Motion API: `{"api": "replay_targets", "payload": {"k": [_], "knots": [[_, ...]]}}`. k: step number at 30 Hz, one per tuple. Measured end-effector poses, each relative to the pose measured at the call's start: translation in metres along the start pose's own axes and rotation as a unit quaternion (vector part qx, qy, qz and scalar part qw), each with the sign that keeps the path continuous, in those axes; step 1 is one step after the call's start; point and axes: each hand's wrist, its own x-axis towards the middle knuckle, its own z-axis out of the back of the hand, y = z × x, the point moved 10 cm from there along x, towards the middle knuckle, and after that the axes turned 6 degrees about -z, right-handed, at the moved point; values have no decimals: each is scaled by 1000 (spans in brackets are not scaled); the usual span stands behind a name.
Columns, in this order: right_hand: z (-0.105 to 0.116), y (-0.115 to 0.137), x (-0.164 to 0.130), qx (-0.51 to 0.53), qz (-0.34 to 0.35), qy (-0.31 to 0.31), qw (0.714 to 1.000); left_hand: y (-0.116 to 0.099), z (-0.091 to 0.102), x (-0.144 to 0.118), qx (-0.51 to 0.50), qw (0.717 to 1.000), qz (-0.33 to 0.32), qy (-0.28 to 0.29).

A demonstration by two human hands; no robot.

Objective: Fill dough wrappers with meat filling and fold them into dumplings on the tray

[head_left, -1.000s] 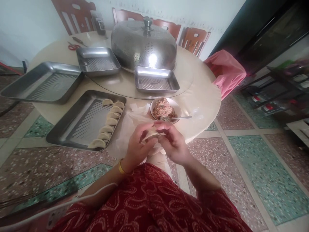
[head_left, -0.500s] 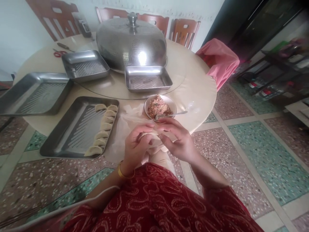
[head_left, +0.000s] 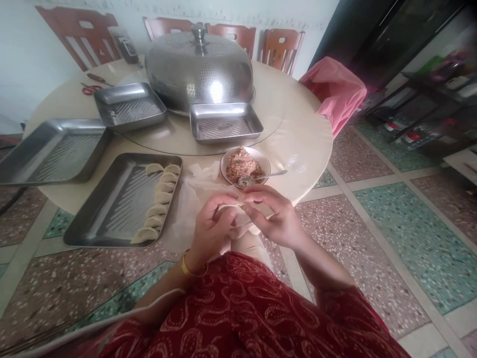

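Low in the centre of the frame, left hand (head_left: 210, 226) and right hand (head_left: 278, 219) meeting over a pale dumpling (head_left: 229, 211), held off the table's near edge: left fingers curled under and around it, right thumb and forefinger pinching its upper seam. Best done, by the look of it, with small even pleats worked along the edge, firm pressure so no filling shows, and the wrapper kept cradled rather than squeezed. Just beyond, a bowl of filling (head_left: 245, 166) with a spoon (head_left: 266, 175) resting in it, beside a crumpled sheet of thin plastic (head_left: 197, 191). Left of that, a steel tray (head_left: 100, 219) with a row of folded dumplings (head_left: 158, 201) along its right side. Further up, three more steel trays, empty ones (head_left: 223, 124), (head_left: 128, 104), (head_left: 48, 149), on a round cream table (head_left: 305, 134). At the top centre, a perforated metal dome cover (head_left: 199, 67); red scissors (head_left: 89, 88) at upper left. Behind, wooden chairs (head_left: 281, 49) against a pale wall, a pink cloth (head_left: 335, 92) draped at upper right, and speckled terrazzo floor (head_left: 402, 233) with green panels.
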Motion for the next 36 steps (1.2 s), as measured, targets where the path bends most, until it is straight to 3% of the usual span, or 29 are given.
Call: {"api": "replay_targets", "payload": {"k": [4, 9, 12, 21, 26, 30, 36], "knots": [[1, -6, 2, 1, -23, -7, 1000, -1, -3, 0, 6, 999, -23, 31], [4, -14, 6, 19, -52, -30, 998, -16, -12, 0, 81, 984, -125, 101], [1, -13, 6, 39, -48, -15, 998, -20, -17, 0, 116, 975, -143, 120], [2, 7, -2, 8, 19, -1, 1000, -13, -14, 0, 74, 987, -109, 95], [-1, 14, -2, -28, 60, 7, 998, -13, -10, 0, 119, 983, -113, 81], [-1, 13, -2, -25, 55, 7, 998, -19, -10, 1, 166, 974, -134, 76], [4, 13, -7, -37, 52, -23, 998, -16, -5, 3, 136, 984, -111, 41]]}}
